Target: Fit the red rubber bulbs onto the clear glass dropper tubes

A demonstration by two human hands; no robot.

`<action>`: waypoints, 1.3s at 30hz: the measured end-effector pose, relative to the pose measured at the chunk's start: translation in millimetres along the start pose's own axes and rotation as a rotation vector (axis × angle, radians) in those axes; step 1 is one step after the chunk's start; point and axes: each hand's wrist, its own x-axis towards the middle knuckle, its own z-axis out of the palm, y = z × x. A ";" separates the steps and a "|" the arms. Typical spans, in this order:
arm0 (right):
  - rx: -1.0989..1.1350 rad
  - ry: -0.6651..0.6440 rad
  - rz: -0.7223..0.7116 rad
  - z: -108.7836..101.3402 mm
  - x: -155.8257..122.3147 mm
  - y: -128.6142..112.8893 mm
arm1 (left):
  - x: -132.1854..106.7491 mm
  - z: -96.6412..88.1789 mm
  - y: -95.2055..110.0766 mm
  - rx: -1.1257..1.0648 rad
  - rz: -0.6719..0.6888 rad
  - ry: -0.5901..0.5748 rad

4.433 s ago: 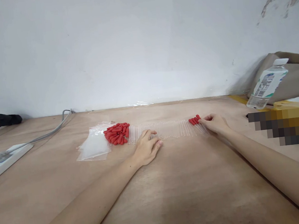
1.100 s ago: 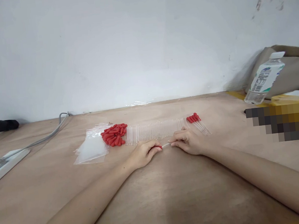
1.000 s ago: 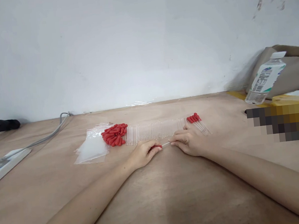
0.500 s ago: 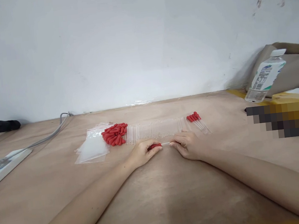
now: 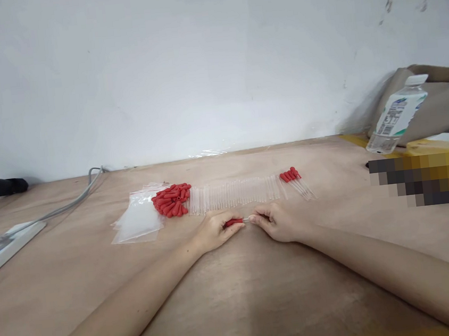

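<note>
My left hand is closed on a red rubber dropper bulb, its open end towards the right. My right hand pinches a thin clear glass dropper tube, and the short stretch that shows meets the bulb's mouth. How far the tube sits inside the bulb I cannot tell. Just beyond my hands lies a row of clear tubes. A heap of red bulbs adjoins the row's left end. To its right rest several droppers with red bulbs fitted.
Clear zip bags lie left of the bulbs. A white power strip with a grey cable is at the far left. On the right stand a plastic bottle and a grey bag, near a yellow package.
My right hand has slid left along the tube towards the bulb, so less of the tube shows between my hands. My left hand keeps its hold on the bulb.
</note>
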 end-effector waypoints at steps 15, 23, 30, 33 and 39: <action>0.027 -0.095 0.115 -42.3 15.1 22.9 | 3.4 -4.2 -1.1 -0.009 -0.105 0.118; -0.250 0.391 0.595 -76.3 17.2 79.9 | 4.8 -6.4 0.0 0.008 -0.085 0.022; -0.708 0.346 0.574 -53.0 8.0 90.3 | 5.4 -6.9 -0.2 -0.002 -0.075 0.017; -0.754 0.300 0.577 -48.6 7.5 90.9 | 5.6 -6.8 0.1 0.000 -0.077 0.008; -0.708 0.302 0.639 -48.4 8.6 85.6 | 6.4 -7.2 1.3 -0.005 -0.086 -0.008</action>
